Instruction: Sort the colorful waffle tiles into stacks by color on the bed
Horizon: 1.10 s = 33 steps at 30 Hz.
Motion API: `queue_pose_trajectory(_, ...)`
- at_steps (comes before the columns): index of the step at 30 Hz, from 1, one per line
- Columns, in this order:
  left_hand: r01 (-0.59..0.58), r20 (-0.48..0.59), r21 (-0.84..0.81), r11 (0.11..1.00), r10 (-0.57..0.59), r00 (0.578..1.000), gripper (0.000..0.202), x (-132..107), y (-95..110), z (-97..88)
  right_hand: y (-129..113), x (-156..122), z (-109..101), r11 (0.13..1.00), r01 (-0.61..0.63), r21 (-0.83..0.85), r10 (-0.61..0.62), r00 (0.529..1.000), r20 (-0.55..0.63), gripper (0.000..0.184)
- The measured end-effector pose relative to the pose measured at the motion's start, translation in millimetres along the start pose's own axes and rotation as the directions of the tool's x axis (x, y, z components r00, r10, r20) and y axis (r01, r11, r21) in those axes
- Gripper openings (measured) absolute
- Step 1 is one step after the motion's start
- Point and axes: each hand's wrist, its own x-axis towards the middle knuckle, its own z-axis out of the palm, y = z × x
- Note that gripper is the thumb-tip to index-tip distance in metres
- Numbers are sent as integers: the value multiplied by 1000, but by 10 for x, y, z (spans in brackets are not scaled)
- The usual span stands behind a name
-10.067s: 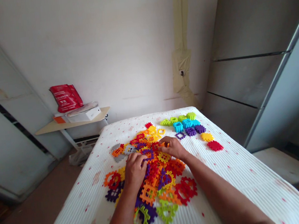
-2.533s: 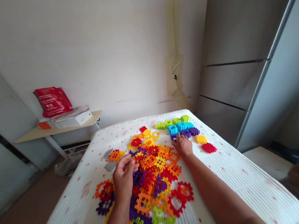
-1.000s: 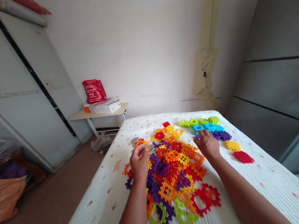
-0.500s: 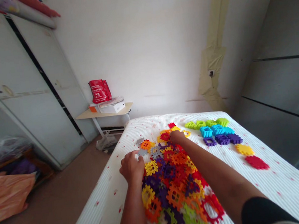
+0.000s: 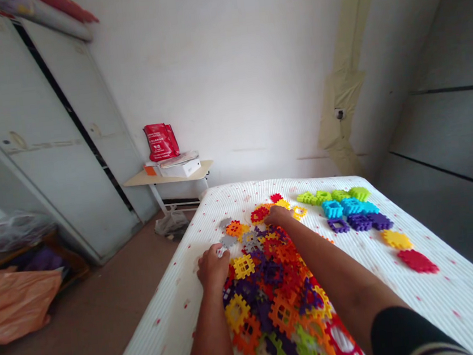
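The bed (image 5: 159, 323) carries all parts; its cover is white with red specks. Its left edge lies at 9 o'clock from the left hand (image 5: 213, 269), with a strip of bare cover between. The left grip is curled, fingertips at a small gray piece (image 5: 223, 251); whether that piece is clenched cannot be told. A yellow square piece (image 5: 244, 266) lies just beside the hand at 3 o'clock. The pile (image 5: 271, 276) of interlocking plastic pieces runs from the centre of the bed toward the viewer. The right hand (image 5: 278, 216) rests at the pile's far end, fingers bent down among the pieces; its grip cannot be told. Both hands are working at the pile. At 2 o'clock from the right hand, across bare cover, stand a green row (image 5: 332, 195), a cyan row (image 5: 342, 207) and a purple row (image 5: 359, 222). Further right lie a lone yellow piece (image 5: 396, 239) and a red piece (image 5: 417, 261).
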Motion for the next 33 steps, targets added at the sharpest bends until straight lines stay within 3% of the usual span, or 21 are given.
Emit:
queue_pose_trajectory(4, -19, -4, -20, 1000, 19, 1000, 36, 5, -9, 27, 59, -26, -53, 994, -99, 54, 100, 995, -15, 36)
queue_pose_trajectory(9, -28, -12, -44, 999, 28, 1000, 34, 13, -15, 45, 159, -133, -213, 973, 24, 229, -26, 1000, 7, 17)
queue_pose_trajectory(16, -38, -11, -59, 998, 37, 999, 35, 1, -16, 32, 226, -568, -462, 872, 197, 449, -216, 976, -8, 11)
queue_pose_trajectory(18, -36, -12, -60, 998, 35, 999, 35, -6, -13, 31, 252, -695, -518, 787, 271, 554, -338, 941, 20, 13)
queue_pose_trajectory(20, -32, -14, -59, 998, 32, 999, 34, -11, -10, 32, 279, -774, -556, 670, 316, 672, -500, 861, 93, 19)
queue_pose_trajectory(22, -27, -16, -56, 998, 26, 1000, 34, -12, -7, 33, 287, -785, -565, 610, 325, 723, -600, 785, 153, 24)
queue_pose_trajectory(24, -23, -14, -52, 998, 23, 1000, 33, -9, -6, 32, 252, -728, -542, 658, 348, 668, -581, 799, 156, 23)
queue_pose_trajectory(28, -22, -9, -46, 999, 22, 1000, 33, 2, -11, 31, 25, -518, -431, 895, 365, 257, -403, 908, 113, 26)
queue_pose_trajectory(30, -25, -13, -42, 999, 25, 1000, 33, 7, -15, 34, -130, -422, -361, 925, 360, 123, -375, 918, 132, 32)
queue_pose_trajectory(33, -27, -18, -29, 999, 27, 999, 33, 8, -15, 41, -333, -321, -249, 929, 366, 52, -369, 912, 177, 44)
